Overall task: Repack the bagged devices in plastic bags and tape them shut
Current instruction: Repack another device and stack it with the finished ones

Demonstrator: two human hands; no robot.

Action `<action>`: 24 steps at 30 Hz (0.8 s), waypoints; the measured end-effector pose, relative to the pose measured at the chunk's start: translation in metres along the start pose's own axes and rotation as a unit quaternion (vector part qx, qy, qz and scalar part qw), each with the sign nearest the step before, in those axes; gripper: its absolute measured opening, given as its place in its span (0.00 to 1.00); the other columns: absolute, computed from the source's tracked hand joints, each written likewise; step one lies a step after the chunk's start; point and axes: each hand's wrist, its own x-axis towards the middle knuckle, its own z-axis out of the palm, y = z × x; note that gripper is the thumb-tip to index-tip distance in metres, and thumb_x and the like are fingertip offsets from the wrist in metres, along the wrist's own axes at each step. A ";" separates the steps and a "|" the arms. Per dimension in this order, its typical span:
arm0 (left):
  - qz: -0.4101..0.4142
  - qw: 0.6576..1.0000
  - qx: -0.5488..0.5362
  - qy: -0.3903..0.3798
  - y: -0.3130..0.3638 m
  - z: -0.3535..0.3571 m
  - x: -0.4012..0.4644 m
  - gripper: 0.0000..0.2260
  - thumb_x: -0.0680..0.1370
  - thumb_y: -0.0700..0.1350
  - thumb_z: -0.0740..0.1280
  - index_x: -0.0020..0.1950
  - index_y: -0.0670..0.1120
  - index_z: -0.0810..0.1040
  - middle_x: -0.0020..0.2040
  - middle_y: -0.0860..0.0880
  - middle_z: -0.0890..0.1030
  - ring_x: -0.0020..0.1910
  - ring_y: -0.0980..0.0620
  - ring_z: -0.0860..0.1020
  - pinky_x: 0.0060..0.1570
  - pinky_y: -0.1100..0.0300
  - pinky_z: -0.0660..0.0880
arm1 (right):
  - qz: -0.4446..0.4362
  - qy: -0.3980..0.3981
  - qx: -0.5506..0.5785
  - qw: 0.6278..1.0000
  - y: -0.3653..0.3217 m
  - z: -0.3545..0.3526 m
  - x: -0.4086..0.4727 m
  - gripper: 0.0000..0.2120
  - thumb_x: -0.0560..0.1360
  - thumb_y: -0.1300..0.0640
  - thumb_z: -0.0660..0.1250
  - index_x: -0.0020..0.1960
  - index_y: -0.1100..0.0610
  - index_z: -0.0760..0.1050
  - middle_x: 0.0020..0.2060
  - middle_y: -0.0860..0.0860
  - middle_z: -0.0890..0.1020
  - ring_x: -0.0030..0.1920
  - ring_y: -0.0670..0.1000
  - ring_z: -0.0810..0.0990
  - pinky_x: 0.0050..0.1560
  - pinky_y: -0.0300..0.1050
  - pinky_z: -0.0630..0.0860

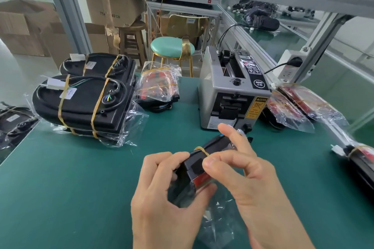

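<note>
Head view: device point(199, 170) gripped between both hands' fingers point(162, 159), seemingly bagged.

A dark green surface point(70, 178) is seen throughout. The device point(199, 170) is black with a red strip, and is ringed by a tan rubber band point(202, 149). The stacked devices point(85, 103) are black, banded in tan, with white tags. The tape dispenser point(230, 91) is grey with a black panel and a yellow warning label. The stool seat point(171, 47) is mint green on what appear to be gold legs. The cardboard boxes point(113, 4) are brown.
</note>
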 end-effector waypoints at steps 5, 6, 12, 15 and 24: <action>-0.001 1.000 0.003 0.004 0.002 0.000 0.003 0.17 0.63 0.52 0.73 0.48 0.46 0.81 0.43 0.51 0.77 0.37 0.55 0.73 0.38 0.70 0.70 | 0.014 -0.004 0.007 1.000 0.002 -0.001 0.001 0.04 0.67 0.56 0.76 0.34 0.54 0.85 0.62 0.26 0.71 0.67 0.29 0.62 0.73 0.51 0.56; -0.001 1.000 0.003 0.007 0.001 0.000 0.003 0.17 0.62 0.51 0.74 0.48 0.47 0.80 0.43 0.51 0.77 0.37 0.54 0.73 0.38 0.69 0.71 | 0.017 -0.002 0.010 1.000 0.001 0.000 0.002 0.03 0.65 0.56 0.76 0.34 0.54 0.85 0.61 0.26 0.71 0.67 0.29 0.62 0.74 0.51 0.56; -0.038 0.999 -0.011 0.037 -0.002 0.003 -0.005 0.22 0.58 0.45 0.79 0.47 0.53 0.73 0.38 0.51 0.74 0.36 0.52 0.73 0.38 0.69 0.70 | 0.028 -0.004 0.028 0.999 -0.003 0.001 0.004 0.07 0.61 0.50 0.73 0.35 0.53 0.85 0.62 0.27 0.72 0.63 0.24 0.61 0.69 0.46 0.57; -0.039 0.998 -0.019 0.037 -0.002 0.004 -0.006 0.22 0.58 0.45 0.79 0.46 0.52 0.71 0.39 0.51 0.74 0.36 0.51 0.73 0.39 0.69 0.70 | 0.027 -0.002 0.016 1.000 -0.004 0.002 0.004 0.07 0.62 0.50 0.72 0.34 0.53 0.85 0.61 0.27 0.71 0.66 0.27 0.61 0.68 0.47 0.58; -0.012 0.999 0.000 0.038 -0.002 0.005 -0.005 0.21 0.58 0.45 0.79 0.43 0.48 0.71 0.41 0.53 0.71 0.36 0.53 0.73 0.37 0.69 0.70 | 0.035 -0.007 0.026 0.999 -0.008 0.001 0.005 0.09 0.61 0.49 0.77 0.34 0.54 0.85 0.61 0.28 0.72 0.66 0.28 0.63 0.69 0.46 0.60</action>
